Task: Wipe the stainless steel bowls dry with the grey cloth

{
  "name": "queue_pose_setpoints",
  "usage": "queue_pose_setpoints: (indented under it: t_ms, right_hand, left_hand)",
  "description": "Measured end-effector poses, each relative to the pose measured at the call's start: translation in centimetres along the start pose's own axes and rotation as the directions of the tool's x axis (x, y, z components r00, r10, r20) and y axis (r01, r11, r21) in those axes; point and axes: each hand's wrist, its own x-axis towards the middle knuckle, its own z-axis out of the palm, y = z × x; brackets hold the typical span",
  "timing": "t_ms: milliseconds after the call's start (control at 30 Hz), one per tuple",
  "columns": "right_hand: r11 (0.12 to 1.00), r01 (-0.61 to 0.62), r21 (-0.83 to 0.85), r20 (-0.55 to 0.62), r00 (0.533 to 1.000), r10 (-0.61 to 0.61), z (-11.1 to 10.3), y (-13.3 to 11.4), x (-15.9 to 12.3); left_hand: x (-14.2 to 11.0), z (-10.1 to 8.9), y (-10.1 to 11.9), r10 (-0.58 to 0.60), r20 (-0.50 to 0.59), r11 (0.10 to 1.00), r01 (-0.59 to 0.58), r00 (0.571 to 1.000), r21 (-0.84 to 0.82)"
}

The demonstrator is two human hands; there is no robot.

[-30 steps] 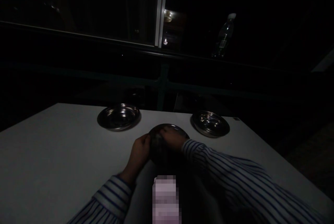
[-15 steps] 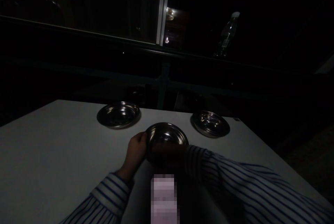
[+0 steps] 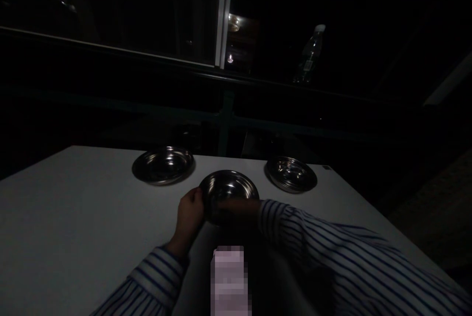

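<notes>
The left hand [image 3: 190, 213] has its grip clamped on the left rim of the middle bowl [image 3: 230, 183], which is nearer the person than the wide bowl [image 3: 162, 166] and the small bowl [image 3: 291, 174] on the white bench [image 3: 92, 217]. The right hand [image 3: 239, 209] reaches across the middle bowl's near side; in such dim light I cannot tell whether its grip is apart or together.
</notes>
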Motion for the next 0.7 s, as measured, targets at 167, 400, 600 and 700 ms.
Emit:
queue_pose_setpoints:
  t_ms: [167, 400, 600, 700]
  right_hand:
    - [0.983, -0.075, -0.169, -0.132, 0.990, 0.053, -4.9, 2.8, -5.5]
    - [0.966, -0.243, -0.085, -0.387, 0.902, 0.193, -3.4, 5.4, -5.2]
    - [0.956, -0.293, -0.026, -0.348, 0.899, 0.266, -2.6, 7.0, -4.9]
    - [0.954, -0.283, -0.097, -0.315, 0.918, 0.240, -4.0, 7.1, -2.9]
  left_hand:
    - [0.0, -0.4, -0.2, 0.004, 0.057, 1.000, -0.003, 0.998, -0.028]
    - [-0.1, -1.2, -0.7, -0.034, 0.028, 0.999, 0.034, 0.999, 0.014]
    - [-0.1, -1.6, 0.3, 0.047, 0.149, 0.995, -0.059, 0.988, 0.077]
    - [0.2, -1.8, 0.4, 0.114, 0.206, 0.988, -0.133, 0.972, 0.080]
